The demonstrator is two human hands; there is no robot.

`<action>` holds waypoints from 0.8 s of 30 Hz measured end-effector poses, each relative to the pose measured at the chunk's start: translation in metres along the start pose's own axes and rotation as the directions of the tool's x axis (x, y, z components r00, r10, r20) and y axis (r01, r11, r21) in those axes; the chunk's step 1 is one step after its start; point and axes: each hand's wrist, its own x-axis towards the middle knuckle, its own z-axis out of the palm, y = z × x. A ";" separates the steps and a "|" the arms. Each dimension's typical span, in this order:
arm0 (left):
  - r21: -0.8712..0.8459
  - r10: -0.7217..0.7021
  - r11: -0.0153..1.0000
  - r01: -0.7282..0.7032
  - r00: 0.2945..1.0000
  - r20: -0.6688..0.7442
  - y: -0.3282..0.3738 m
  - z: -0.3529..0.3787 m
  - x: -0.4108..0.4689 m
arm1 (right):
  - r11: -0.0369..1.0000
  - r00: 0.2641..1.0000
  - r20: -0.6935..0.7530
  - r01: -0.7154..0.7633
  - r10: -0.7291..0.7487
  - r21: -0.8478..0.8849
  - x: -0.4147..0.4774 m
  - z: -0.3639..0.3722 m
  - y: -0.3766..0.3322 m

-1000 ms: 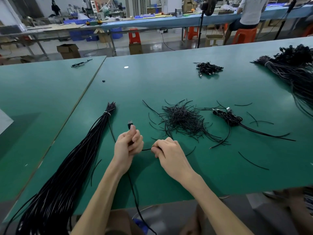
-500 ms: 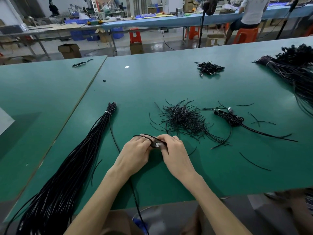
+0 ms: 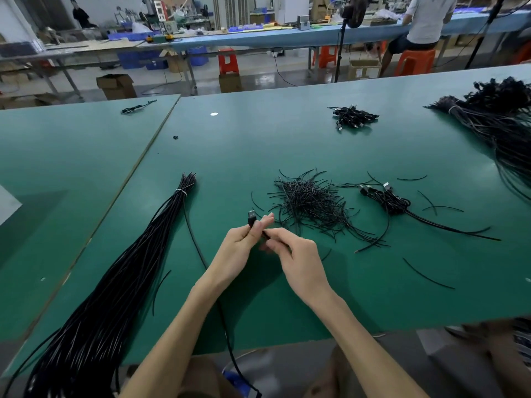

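Left hand [image 3: 240, 245] had its fingers curled round the cable [image 3: 228, 344], USB plug [image 3: 252, 216] poking up above the desk [image 3: 258, 139]. Right hand [image 3: 298, 262] pinched the cable beside it. Coiling looked barely begun; next, draw slack and loop.
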 end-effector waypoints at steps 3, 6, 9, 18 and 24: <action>-0.177 -0.065 0.982 0.061 0.998 -0.019 -0.004 0.001 -0.002 | 1.000 0.999 0.051 0.013 -0.012 -0.015 -0.001 0.003 0.001; -0.386 -0.054 0.922 0.042 0.998 -0.022 -0.008 -0.003 -0.002 | 0.996 0.989 0.146 0.022 -0.010 -0.083 -0.002 0.008 0.000; -0.569 0.064 0.821 -0.048 0.998 0.009 -0.012 -0.006 -0.002 | 0.994 0.981 0.191 0.003 0.018 -0.112 0.000 0.010 0.002; -0.894 0.084 0.438 0.093 0.986 0.144 -0.009 -0.032 -0.010 | 0.973 0.985 0.171 0.050 -0.010 -0.227 -0.002 0.006 0.003; -0.012 0.044 0.999 -0.042 0.967 0.250 0.008 -0.024 -0.008 | 0.942 0.983 0.147 -0.058 0.112 -0.330 -0.003 0.008 0.001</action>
